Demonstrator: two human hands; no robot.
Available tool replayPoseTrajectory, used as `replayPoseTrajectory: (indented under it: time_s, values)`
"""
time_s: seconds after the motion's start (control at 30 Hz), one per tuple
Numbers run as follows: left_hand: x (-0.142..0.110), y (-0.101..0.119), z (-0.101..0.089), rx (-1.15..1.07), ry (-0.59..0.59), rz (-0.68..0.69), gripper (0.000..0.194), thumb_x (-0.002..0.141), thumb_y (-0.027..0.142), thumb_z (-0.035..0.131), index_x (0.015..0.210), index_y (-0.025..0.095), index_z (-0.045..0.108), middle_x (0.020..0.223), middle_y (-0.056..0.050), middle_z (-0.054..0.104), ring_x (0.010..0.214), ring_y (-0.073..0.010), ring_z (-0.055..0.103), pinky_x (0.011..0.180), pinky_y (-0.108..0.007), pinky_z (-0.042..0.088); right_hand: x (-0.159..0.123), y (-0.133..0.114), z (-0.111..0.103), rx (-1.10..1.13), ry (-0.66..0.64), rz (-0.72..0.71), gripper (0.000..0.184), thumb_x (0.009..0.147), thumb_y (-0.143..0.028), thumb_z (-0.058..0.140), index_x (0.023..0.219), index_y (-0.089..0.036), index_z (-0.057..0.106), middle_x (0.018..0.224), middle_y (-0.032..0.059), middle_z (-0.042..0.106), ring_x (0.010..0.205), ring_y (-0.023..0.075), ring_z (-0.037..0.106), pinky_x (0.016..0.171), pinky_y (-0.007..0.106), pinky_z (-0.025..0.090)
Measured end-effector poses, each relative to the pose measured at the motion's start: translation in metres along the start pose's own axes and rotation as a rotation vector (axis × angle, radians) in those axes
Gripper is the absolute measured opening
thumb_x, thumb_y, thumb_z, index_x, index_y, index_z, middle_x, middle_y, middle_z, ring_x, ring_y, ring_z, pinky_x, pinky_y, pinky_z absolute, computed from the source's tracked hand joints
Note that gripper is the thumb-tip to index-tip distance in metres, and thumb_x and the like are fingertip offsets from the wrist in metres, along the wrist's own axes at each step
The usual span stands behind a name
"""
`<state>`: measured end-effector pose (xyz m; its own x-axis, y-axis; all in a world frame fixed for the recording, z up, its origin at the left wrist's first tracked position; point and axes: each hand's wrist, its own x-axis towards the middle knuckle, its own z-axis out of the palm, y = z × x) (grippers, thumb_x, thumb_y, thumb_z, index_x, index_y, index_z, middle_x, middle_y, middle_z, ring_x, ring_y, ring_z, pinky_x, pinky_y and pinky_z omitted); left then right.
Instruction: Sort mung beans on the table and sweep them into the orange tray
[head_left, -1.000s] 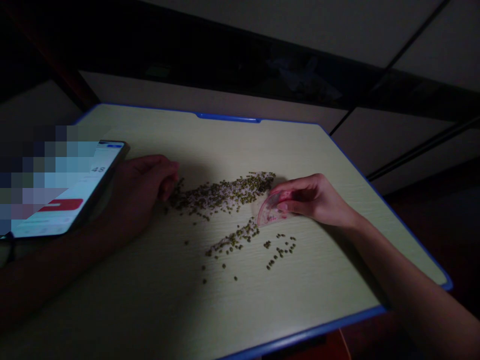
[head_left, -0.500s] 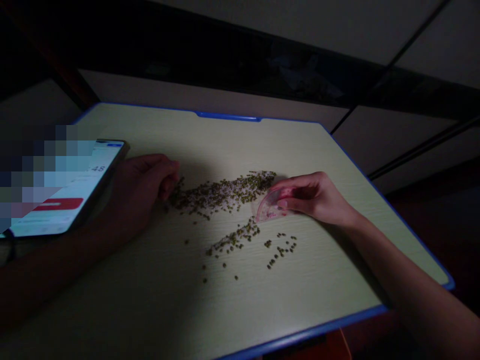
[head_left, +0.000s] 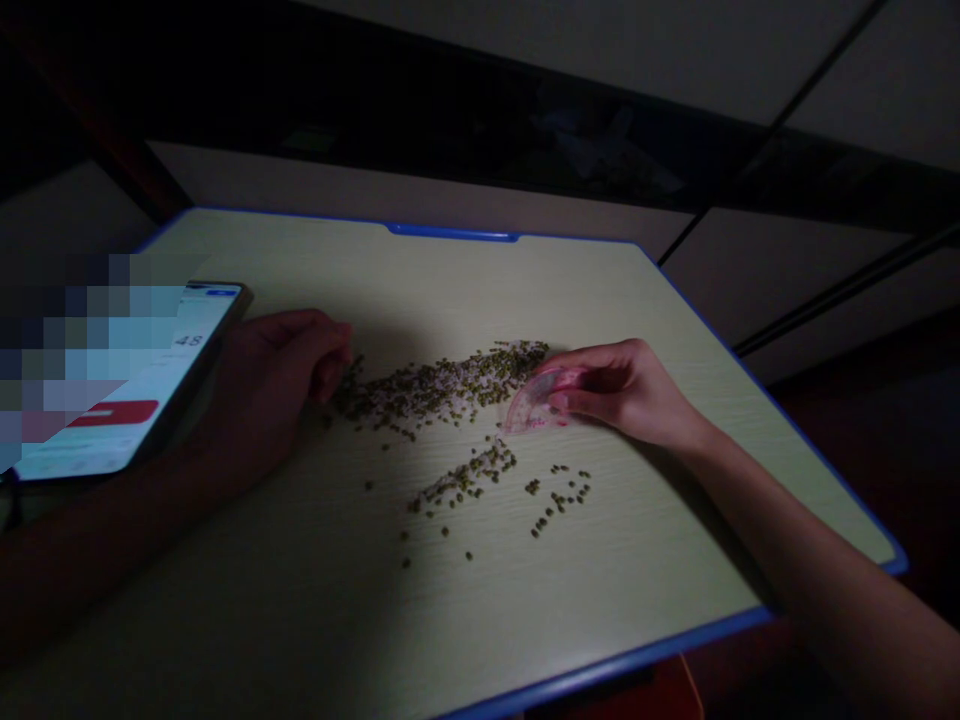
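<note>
A long heap of small green beans (head_left: 442,385), mixed with pale grains, stretches across the middle of the table (head_left: 465,290). My right hand (head_left: 626,390) pinches a clear protractor (head_left: 534,405) with pink markings between thumb and fingers. The protractor's curved edge rests by the right end of the heap. Beside the heap's left end, my left hand (head_left: 289,375) is curled closed in shadow; whether anything is inside cannot be made out. Nearer to me lies a smaller strip of beans and grains (head_left: 465,475), with a loose cluster of beans (head_left: 559,495) to its right.
A lit phone or tablet (head_left: 172,370) lies at the left, partly behind my left forearm and blurred out in part. Blue edging (head_left: 600,675) runs round the table. Pale cabinet fronts (head_left: 810,265) stand beyond it, and something red (head_left: 630,690) shows below the near edge.
The protractor has tilted and shifted slightly up and left in my right hand. The view has slid a little; my left hand stays curled by the heap.
</note>
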<state>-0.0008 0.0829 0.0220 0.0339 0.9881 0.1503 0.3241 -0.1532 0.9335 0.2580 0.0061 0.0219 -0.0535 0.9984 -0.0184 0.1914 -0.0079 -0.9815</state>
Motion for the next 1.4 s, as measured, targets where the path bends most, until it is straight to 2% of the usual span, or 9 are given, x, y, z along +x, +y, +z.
replayPoseTrajectory:
  time_s: [0.2,0.43,0.63,0.83,1.1,1.4]
  values:
    - [-0.002,0.007,0.000,-0.060,-0.034,-0.029,0.023,0.060,0.030,0.054,0.041,0.019,0.046,0.035,0.006,0.039,0.035,-0.0051,0.033,0.037,-0.019,0.025,0.000,0.001,-0.003,-0.006,0.064,0.020,0.024,0.057,-0.009,0.074,0.081,-0.011,0.076,0.057,-0.0003,0.063,0.048,0.0077,0.053,0.046,0.021,0.045]
    - [-0.004,0.011,0.001,-0.023,-0.031,-0.068,0.024,0.062,0.028,0.052,0.041,0.019,0.046,0.034,0.006,0.039,0.034,-0.0055,0.033,0.037,-0.020,0.025,-0.001,0.002,0.001,0.010,0.013,0.013,0.024,0.057,-0.007,0.072,0.080,-0.013,0.076,0.060,0.0000,0.066,0.051,0.0088,0.055,0.047,0.021,0.047]
    - [-0.005,0.017,0.002,-0.016,0.006,-0.130,0.027,0.064,0.022,0.051,0.038,0.018,0.044,0.032,0.007,0.037,0.032,-0.0045,0.031,0.036,-0.018,0.023,0.000,0.004,0.004,-0.035,0.057,-0.007,0.026,0.059,-0.010,0.072,0.084,-0.013,0.076,0.062,0.0006,0.065,0.050,0.0087,0.053,0.046,0.022,0.045]
    - [-0.004,0.011,0.001,-0.041,-0.024,-0.049,0.025,0.061,0.029,0.052,0.040,0.019,0.045,0.034,0.007,0.038,0.034,-0.0048,0.033,0.037,-0.019,0.024,0.002,0.005,0.010,-0.110,0.125,-0.062,0.025,0.061,-0.016,0.073,0.085,-0.011,0.076,0.064,0.0023,0.065,0.054,0.0095,0.053,0.048,0.022,0.045]
    - [-0.003,0.007,0.000,-0.065,-0.031,-0.078,0.022,0.062,0.026,0.054,0.042,0.019,0.048,0.035,0.006,0.040,0.034,-0.0060,0.033,0.036,-0.020,0.024,0.002,0.005,0.007,-0.066,0.005,-0.094,0.023,0.063,-0.014,0.072,0.085,-0.014,0.076,0.063,0.0004,0.064,0.053,0.0092,0.053,0.048,0.022,0.046]
    - [-0.004,0.007,-0.001,-0.036,-0.038,-0.043,0.026,0.064,0.027,0.054,0.041,0.019,0.046,0.036,0.005,0.039,0.035,-0.0059,0.034,0.038,-0.020,0.026,-0.001,0.005,0.000,0.052,-0.132,-0.074,0.024,0.065,-0.006,0.072,0.086,-0.015,0.077,0.066,0.0006,0.067,0.058,0.0097,0.059,0.053,0.021,0.050]
